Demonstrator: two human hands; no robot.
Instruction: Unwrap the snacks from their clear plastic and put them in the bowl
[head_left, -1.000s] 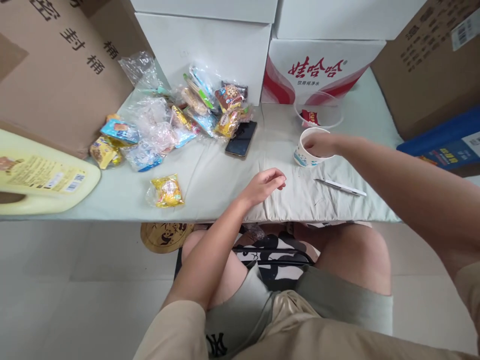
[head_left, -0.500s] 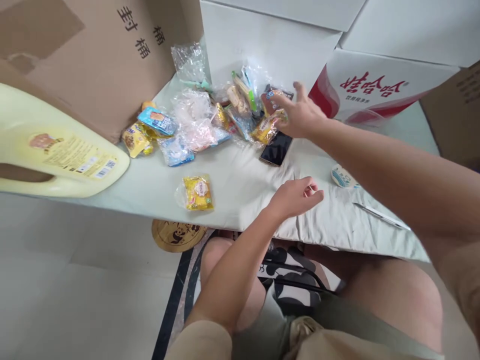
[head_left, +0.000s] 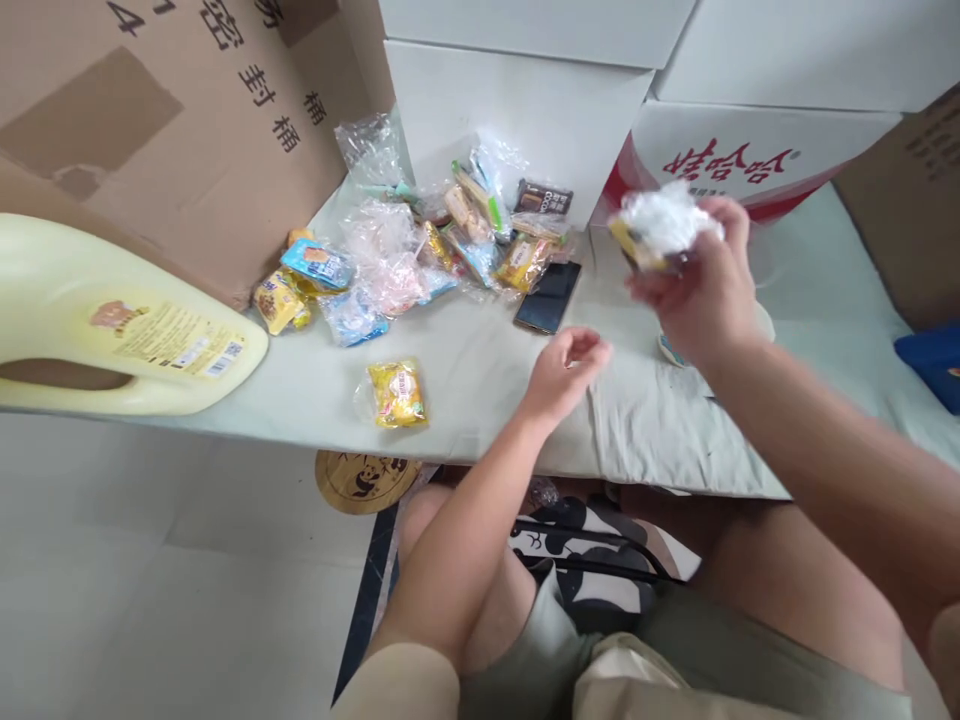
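My right hand (head_left: 709,285) is raised over the right part of the cloth-covered table, its fingers closed round a snack packet (head_left: 664,228) in crinkled clear plastic with a yellow and dark edge, blurred by motion. My left hand (head_left: 566,372) hovers near the table's front, fingers loosely curled and thumb apart, with nothing visible in it. Just beyond it lies a black phone (head_left: 549,297). Behind the phone is a heap of wrapped snacks (head_left: 469,225), including a dark cocoa packet (head_left: 544,198). One yellow snack packet (head_left: 399,393) lies by itself near the front edge.
A pale yellow jug (head_left: 142,320) stands at the left before a brown carton (head_left: 187,150). White boxes (head_left: 517,120) line the back, one with red lettering (head_left: 727,160). A round whitish object (head_left: 761,322) is partly behind my right hand. A blue object (head_left: 930,365) sits far right.
My right hand has left the snack heap, moving right and towards me with a packet now in it. My left hand has shifted slightly left. The view has tilted a little.
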